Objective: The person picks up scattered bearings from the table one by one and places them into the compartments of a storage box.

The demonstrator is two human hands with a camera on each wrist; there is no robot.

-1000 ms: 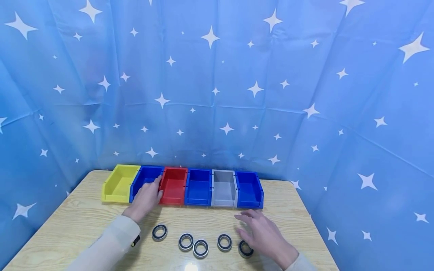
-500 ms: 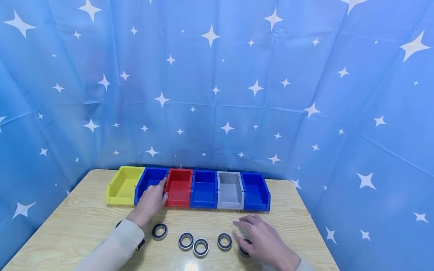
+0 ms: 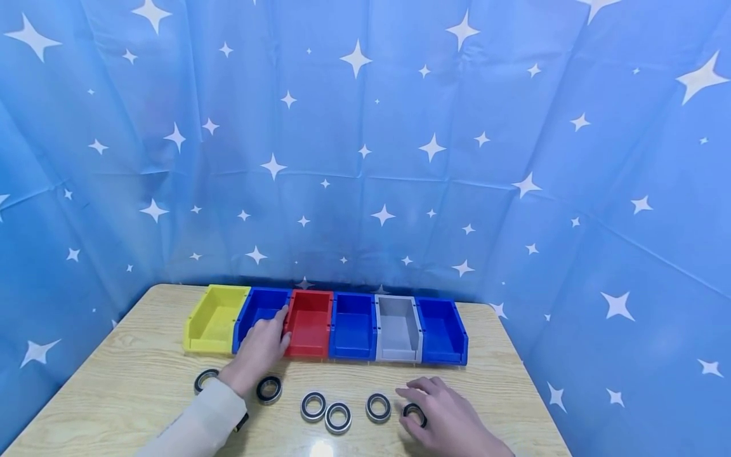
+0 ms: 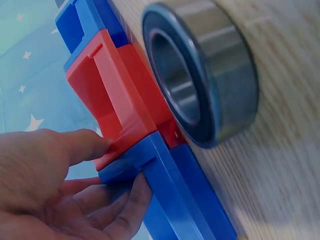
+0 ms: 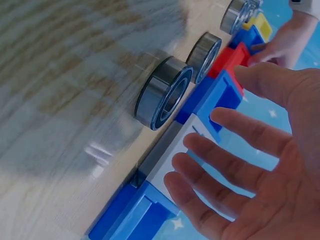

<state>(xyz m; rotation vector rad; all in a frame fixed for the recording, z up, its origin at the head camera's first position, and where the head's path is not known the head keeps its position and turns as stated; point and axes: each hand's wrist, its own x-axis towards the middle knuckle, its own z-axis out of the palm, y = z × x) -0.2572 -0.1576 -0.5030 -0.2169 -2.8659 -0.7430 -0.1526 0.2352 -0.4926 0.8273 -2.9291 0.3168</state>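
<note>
My left hand (image 3: 259, 349) pinches the joined side walls of the red storage bin (image 3: 307, 352) and the blue bin (image 3: 267, 304) left of it. In the left wrist view the thumb lies on the red bin's side and fingertips touch the blue bin's (image 4: 167, 172) edge. Over a bearing (image 3: 414, 406) near the table's front, my right hand (image 3: 448, 416) hovers with spread, slightly bent fingers, nothing held. The right wrist view shows its palm (image 5: 270, 200) bare. Further bearings (image 3: 260, 391) lie flat in a loose row between the hands; one (image 3: 198, 383) is partly hidden by the left sleeve.
The bin row continues with a yellow bin (image 3: 208, 347) at the left, then blue (image 3: 352, 351), grey (image 3: 398, 355) and blue (image 3: 444, 357) bins to the right. A starry blue curtain (image 3: 365, 127) stands behind the wooden table (image 3: 114, 381).
The whole bin row has slid right and slightly nearer, with the left hand still gripping it. A bearing has come into view beside the left sleeve. My right hand has drawn back slightly.
</note>
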